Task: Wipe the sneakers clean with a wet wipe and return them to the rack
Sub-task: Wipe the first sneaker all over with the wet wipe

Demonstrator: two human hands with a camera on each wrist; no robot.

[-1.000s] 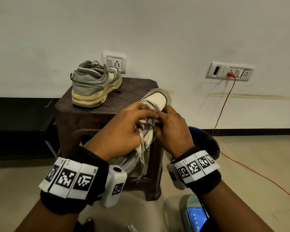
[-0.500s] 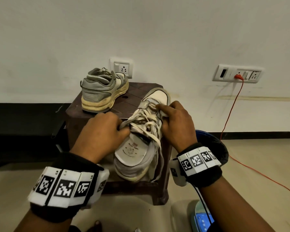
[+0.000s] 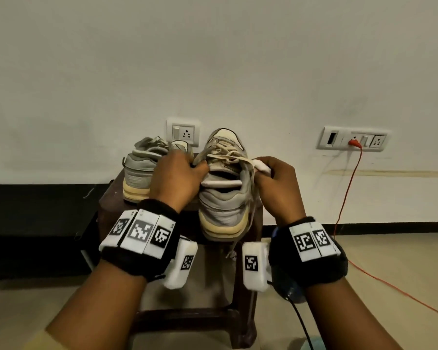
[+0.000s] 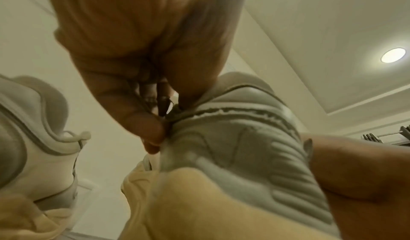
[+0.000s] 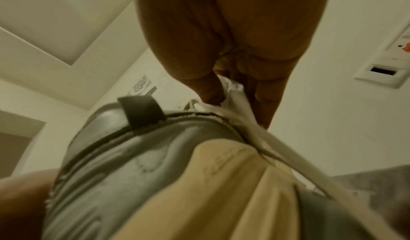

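Observation:
A grey and cream sneaker (image 3: 223, 205) stands upright, heel toward me, at the front right of a brown stool (image 3: 106, 198). My left hand (image 3: 187, 173) grips its left collar edge; the left wrist view shows the fingers (image 4: 144, 126) pinching that rim of the sneaker (image 4: 233, 147). My right hand (image 3: 278, 183) pinches a white wet wipe (image 3: 263, 169) against the right collar, with a lace running under it. The right wrist view shows the wet wipe (image 5: 233, 93) between thumb and fingers above the heel (image 5: 144, 165). The second sneaker (image 3: 139, 173) stands to the left.
The stool stands against a white wall with a socket plate (image 3: 183, 132) behind the shoes. From a second plate (image 3: 352, 141) an orange cable (image 3: 349, 188) drops to the floor at the right. A blue object (image 3: 288, 294) lies on the floor under my right wrist.
The held sneaker has turned from tilted with its insole showing to upright, heel toward me, and moved back beside the other sneaker. Both hands went with it; the wipe now shows.

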